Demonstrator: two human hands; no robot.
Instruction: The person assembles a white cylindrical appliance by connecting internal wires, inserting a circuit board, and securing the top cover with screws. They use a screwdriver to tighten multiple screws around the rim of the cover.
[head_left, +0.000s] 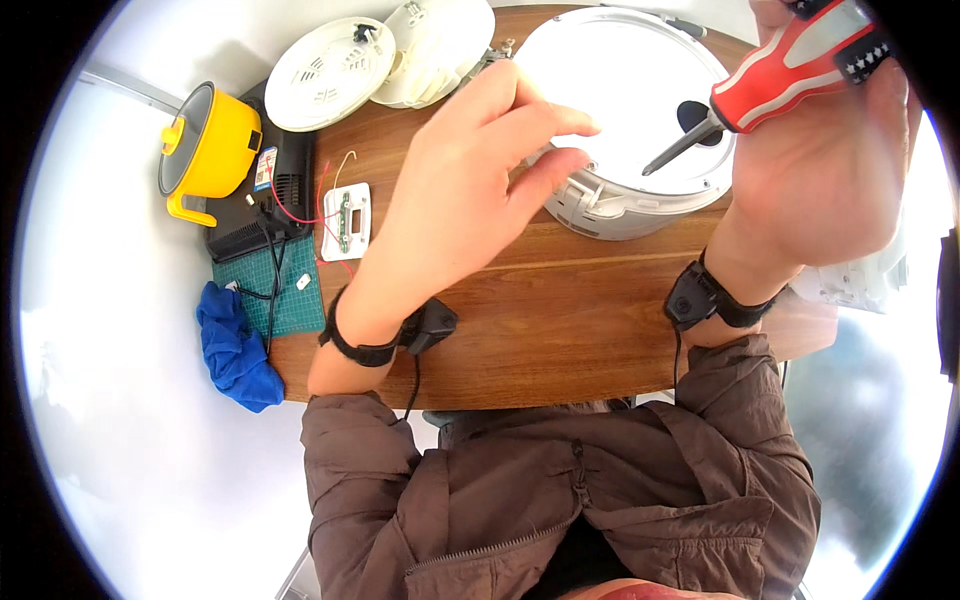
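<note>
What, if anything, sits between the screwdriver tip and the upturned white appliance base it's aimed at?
Nothing visible does. The right hand holds the red-handled screwdriver with its tip over the white appliance base, beside a dark opening. The left hand reaches the base's near rim, left of the tip.

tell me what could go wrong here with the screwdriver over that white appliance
The screwdriver in the right hand points toward the left hand fingertips at the white appliance rim; a slip could jab them. The appliance sits near the table edge and might shift if pushed.
</note>
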